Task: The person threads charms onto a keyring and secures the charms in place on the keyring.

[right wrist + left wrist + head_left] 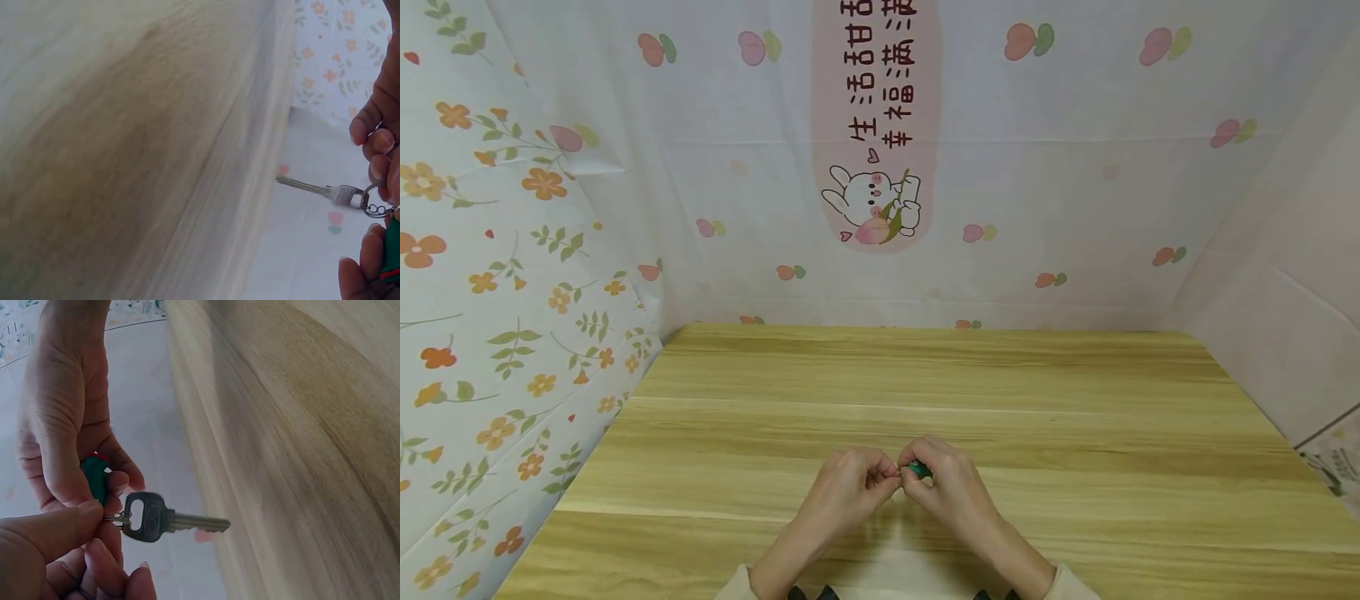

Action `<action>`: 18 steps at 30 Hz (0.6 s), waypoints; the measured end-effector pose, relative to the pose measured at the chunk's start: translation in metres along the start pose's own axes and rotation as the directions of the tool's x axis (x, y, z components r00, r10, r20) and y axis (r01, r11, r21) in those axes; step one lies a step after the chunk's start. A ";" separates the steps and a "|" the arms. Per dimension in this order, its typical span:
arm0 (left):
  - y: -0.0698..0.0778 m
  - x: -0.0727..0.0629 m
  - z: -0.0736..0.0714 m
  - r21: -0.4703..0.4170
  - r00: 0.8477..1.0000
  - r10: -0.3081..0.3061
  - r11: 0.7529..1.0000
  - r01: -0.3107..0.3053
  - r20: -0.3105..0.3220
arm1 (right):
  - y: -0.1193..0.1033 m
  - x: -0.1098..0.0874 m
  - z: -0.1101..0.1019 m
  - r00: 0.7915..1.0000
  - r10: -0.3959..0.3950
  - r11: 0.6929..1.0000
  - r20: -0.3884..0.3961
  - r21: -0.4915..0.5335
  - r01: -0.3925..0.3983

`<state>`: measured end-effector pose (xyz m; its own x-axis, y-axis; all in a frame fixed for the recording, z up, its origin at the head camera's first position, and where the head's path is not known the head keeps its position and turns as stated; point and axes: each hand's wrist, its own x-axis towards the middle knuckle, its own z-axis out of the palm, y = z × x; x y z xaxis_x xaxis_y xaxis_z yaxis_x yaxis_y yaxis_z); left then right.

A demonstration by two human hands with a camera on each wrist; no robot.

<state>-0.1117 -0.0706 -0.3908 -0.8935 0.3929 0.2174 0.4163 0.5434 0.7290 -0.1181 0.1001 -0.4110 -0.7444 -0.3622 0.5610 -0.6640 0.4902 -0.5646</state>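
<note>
Both hands meet above the wooden table in the head view. My left hand (852, 483) pinches the metal key ring (369, 191) between thumb and forefinger. A silver key (150, 517) is on that ring; its toothed blade points away from the fingers. My right hand (951, 482) grips a small green keychain pendant (920, 469) with red trim, partly hidden by the fingers. A short chain (377, 211) runs between the ring and the pendant. The exact contact of the right fingertips with the chain is hidden.
The wood-grain table (880, 383) spreads around the hands. Behind it hangs a pale printed cloth (730, 167) with a rabbit picture, and a flowered cloth (512, 350) hangs on the left.
</note>
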 end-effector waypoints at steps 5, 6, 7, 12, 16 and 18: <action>0.000 0.000 0.000 -0.018 1.000 0.011 1.000 -0.011 -0.012 | 0.003 -0.001 -0.002 0.997 0.081 0.995 0.016 0.053 -0.082; 0.000 0.000 0.000 -0.024 1.000 0.014 1.000 -0.014 -0.014 | 0.003 -0.001 -0.003 0.995 0.099 0.993 0.019 0.061 -0.100; 0.000 0.000 0.000 -0.029 1.000 0.020 0.999 -0.020 -0.015 | 0.004 -0.001 -0.003 0.993 0.117 0.990 0.023 0.071 -0.118; -0.001 0.000 0.001 -0.049 0.999 0.043 0.998 -0.044 -0.015 | 0.005 -0.001 -0.004 0.985 0.168 0.981 0.027 0.096 -0.170; -0.001 0.000 0.002 -0.035 1.000 0.031 0.999 -0.031 -0.004 | 0.005 -0.002 -0.004 0.994 0.109 0.989 0.010 0.098 -0.110; -0.001 0.000 0.002 -0.025 1.000 0.015 1.000 -0.015 0.002 | 0.004 -0.003 -0.003 0.998 0.057 0.994 0.000 0.088 -0.057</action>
<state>-0.1118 -0.0698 -0.3928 -0.8867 0.4028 0.2269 0.4255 0.5188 0.7415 -0.1187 0.1056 -0.4129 -0.7810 -0.3337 0.5280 -0.6244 0.4380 -0.6468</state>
